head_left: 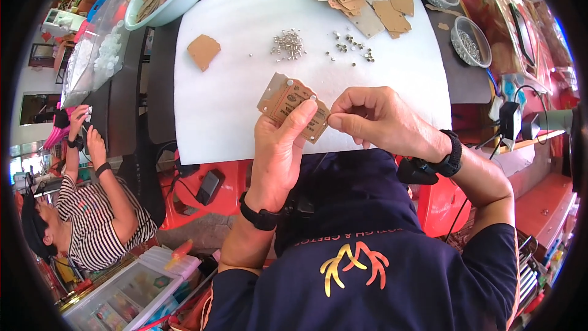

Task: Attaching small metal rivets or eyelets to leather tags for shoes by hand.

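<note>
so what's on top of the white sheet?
A lone brown card, a pile of metal bits, a looser scatter beside it, a heap of cards. The heap's lower cards are covered; the left hand, right hand and held card hide some of the sheet.

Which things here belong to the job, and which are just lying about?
Likely part of the job:
brown piece in the left hand
stacked similar pieces
pile of metal bits
white sheet

Probably just lying about:
black device on the red stool
compartmented box
</note>
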`<action>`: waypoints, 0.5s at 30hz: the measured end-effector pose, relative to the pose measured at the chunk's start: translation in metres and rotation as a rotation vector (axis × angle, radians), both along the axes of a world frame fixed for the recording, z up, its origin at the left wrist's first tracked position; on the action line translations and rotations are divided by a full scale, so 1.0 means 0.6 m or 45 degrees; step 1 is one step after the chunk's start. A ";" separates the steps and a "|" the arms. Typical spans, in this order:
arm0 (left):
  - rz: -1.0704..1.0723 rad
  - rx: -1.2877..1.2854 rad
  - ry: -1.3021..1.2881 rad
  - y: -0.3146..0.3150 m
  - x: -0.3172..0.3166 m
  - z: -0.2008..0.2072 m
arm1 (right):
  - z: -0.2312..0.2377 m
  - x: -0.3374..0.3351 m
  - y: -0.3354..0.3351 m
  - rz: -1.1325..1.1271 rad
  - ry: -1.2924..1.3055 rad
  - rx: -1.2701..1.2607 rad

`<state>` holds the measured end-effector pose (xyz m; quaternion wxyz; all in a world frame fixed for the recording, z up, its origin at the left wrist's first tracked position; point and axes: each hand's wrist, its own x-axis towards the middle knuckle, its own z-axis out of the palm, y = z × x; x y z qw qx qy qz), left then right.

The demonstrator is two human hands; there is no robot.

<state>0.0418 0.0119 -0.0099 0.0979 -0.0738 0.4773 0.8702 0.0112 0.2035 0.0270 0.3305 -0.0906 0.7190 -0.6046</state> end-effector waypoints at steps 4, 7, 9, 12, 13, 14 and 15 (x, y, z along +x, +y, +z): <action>0.148 0.018 0.003 -0.019 0.007 0.000 | -0.001 -0.013 -0.009 0.050 0.106 0.038; 0.189 0.010 0.010 -0.051 0.010 0.000 | -0.007 -0.055 -0.011 0.100 0.847 0.216; 0.229 0.026 0.028 -0.068 0.009 -0.010 | 0.008 -0.089 -0.017 0.132 0.940 0.275; 0.237 0.055 0.075 -0.089 0.013 -0.017 | 0.029 -0.135 -0.042 0.205 1.055 0.437; 0.235 0.066 0.066 -0.091 0.013 -0.018 | 0.027 -0.151 -0.049 0.209 1.060 0.441; 0.233 0.078 0.057 -0.093 0.013 -0.019 | 0.024 -0.166 -0.056 0.230 1.180 0.511; 0.237 0.083 0.062 -0.094 0.013 -0.019 | 0.024 -0.175 -0.065 0.252 1.302 0.581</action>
